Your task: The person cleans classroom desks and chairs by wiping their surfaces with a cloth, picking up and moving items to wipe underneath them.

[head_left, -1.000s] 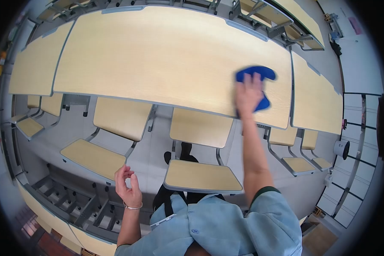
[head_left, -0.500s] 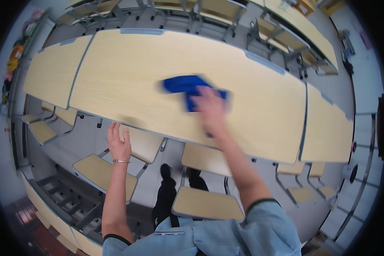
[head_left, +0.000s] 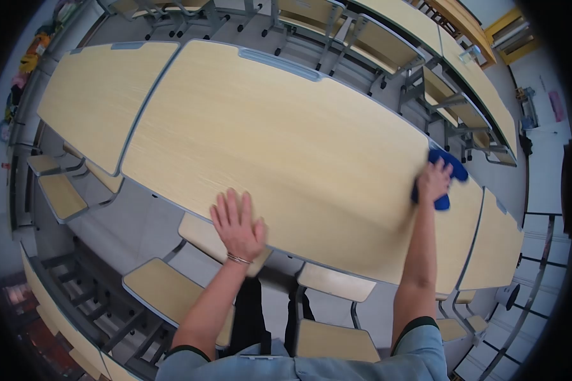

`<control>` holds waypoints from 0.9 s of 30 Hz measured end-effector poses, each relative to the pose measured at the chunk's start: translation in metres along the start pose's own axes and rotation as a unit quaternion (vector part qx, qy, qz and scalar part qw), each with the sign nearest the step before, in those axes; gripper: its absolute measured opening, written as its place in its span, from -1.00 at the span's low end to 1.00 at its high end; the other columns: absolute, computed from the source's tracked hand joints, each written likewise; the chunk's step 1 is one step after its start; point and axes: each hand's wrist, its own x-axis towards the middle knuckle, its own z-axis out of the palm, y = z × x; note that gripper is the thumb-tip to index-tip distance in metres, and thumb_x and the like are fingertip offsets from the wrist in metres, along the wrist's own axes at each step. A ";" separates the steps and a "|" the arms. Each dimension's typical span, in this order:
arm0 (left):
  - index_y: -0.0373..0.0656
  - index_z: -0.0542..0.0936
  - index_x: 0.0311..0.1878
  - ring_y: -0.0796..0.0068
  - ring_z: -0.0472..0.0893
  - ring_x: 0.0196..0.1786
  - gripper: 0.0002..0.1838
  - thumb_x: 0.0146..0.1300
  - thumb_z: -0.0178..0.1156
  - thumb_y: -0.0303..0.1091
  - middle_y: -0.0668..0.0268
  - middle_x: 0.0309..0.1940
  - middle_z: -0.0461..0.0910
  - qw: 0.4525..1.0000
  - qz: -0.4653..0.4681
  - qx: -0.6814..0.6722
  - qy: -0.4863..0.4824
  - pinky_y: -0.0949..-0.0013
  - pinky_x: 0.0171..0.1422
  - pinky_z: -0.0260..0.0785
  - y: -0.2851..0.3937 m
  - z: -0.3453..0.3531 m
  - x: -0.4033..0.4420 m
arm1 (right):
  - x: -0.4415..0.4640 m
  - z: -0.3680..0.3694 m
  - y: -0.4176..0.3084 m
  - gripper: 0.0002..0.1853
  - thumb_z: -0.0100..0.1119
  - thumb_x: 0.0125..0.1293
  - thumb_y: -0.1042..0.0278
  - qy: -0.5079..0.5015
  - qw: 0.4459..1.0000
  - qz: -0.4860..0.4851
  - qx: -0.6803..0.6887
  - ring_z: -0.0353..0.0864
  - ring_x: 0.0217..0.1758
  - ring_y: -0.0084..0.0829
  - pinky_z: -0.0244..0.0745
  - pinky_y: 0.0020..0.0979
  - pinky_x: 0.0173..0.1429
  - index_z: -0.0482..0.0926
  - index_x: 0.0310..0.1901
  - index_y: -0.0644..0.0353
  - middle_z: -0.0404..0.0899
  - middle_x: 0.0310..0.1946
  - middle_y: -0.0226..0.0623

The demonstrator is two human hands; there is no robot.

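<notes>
A long desk with a pale wood top (head_left: 299, 146) and grey edging lies across the view in front of me. At its far right part, my right hand (head_left: 434, 181) presses a dark blue cloth (head_left: 441, 202) against the surface, near the far edge. The cloth sticks out past the fingers on both sides. My left hand (head_left: 238, 228) rests at the near edge of the desk, fingers spread, holding nothing. A thin bracelet circles the left wrist.
Adjoining desks stand left (head_left: 105, 95) and right (head_left: 492, 247). Chairs (head_left: 165, 289) with wooden seats are along the near side, one (head_left: 337, 282) close by my legs. Beyond the desk are more chairs (head_left: 378, 41) and another desk row bearing a clear object (head_left: 469, 54).
My right hand has carried the blue cloth rightward from the desk's middle to its far right part. My left hand has come onto the near edge. The view has shifted and turned.
</notes>
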 end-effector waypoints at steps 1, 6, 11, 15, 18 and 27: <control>-0.18 0.37 0.51 -0.25 0.07 0.62 -0.29 0.35 0.01 -0.03 -0.09 0.58 0.16 1.000 -0.003 -0.002 0.001 -0.30 0.63 -0.22 0.000 0.001 0.000 | -0.010 -0.016 -0.058 -0.50 0.03 0.44 0.00 0.023 0.998 -0.052 0.031 0.48 0.31 0.17 0.48 0.18 0.22 0.48 0.35 -0.07 0.33 0.46 -0.03; -0.18 0.39 0.50 -0.28 0.12 0.60 -0.32 0.41 -0.06 0.01 -0.13 0.55 0.19 0.998 -0.023 -0.054 0.000 -0.33 0.62 -0.20 0.001 0.004 -0.004 | -0.068 -0.103 -0.343 -0.46 0.15 0.37 0.12 -0.002 0.965 -0.200 0.167 0.31 0.44 0.11 0.35 0.10 0.32 0.44 0.36 0.00 0.25 0.51 -0.04; -0.19 0.40 0.49 -0.25 0.16 0.58 -0.33 0.46 -0.13 0.03 -0.12 0.54 0.22 0.996 -0.024 -0.079 -0.018 -0.33 0.61 -0.18 0.001 0.010 -0.009 | -0.139 -0.157 -0.554 -0.48 0.18 0.36 0.15 0.009 0.880 -0.366 0.304 0.25 0.49 0.17 0.27 0.07 0.38 0.45 0.32 0.09 0.25 0.50 0.00; -0.25 0.33 0.51 -0.11 0.14 0.62 -0.26 0.45 -0.12 0.10 -0.08 0.56 0.20 0.989 0.013 -0.150 -0.009 -0.28 0.63 -0.16 0.000 0.027 -0.023 | -0.223 -0.206 -0.622 -0.43 0.11 0.39 0.16 -0.006 0.820 -0.456 0.346 0.22 0.51 0.25 0.19 0.07 0.42 0.43 0.39 0.17 0.20 0.53 0.07; -0.23 0.29 0.53 -0.02 0.18 0.61 -0.26 0.47 -0.11 0.10 -0.03 0.56 0.20 0.966 0.047 -0.254 -0.010 -0.19 0.64 -0.10 0.001 0.050 -0.043 | -0.286 -0.238 -0.616 -0.44 0.11 0.38 0.17 -0.013 0.802 -0.479 0.358 0.20 0.51 0.26 0.19 0.07 0.42 0.45 0.36 0.23 0.19 0.52 0.12; -0.18 0.59 0.23 0.06 0.49 0.39 -0.55 0.29 0.14 -0.29 0.06 0.31 0.54 0.899 0.164 -0.366 -0.174 -0.12 0.53 0.22 -0.070 -0.038 -0.054 | -0.353 -0.271 -0.455 -0.47 0.12 0.42 0.17 -0.120 0.680 -0.598 0.406 0.13 0.59 0.08 0.18 0.00 0.46 0.46 0.40 0.05 0.14 0.58 -0.07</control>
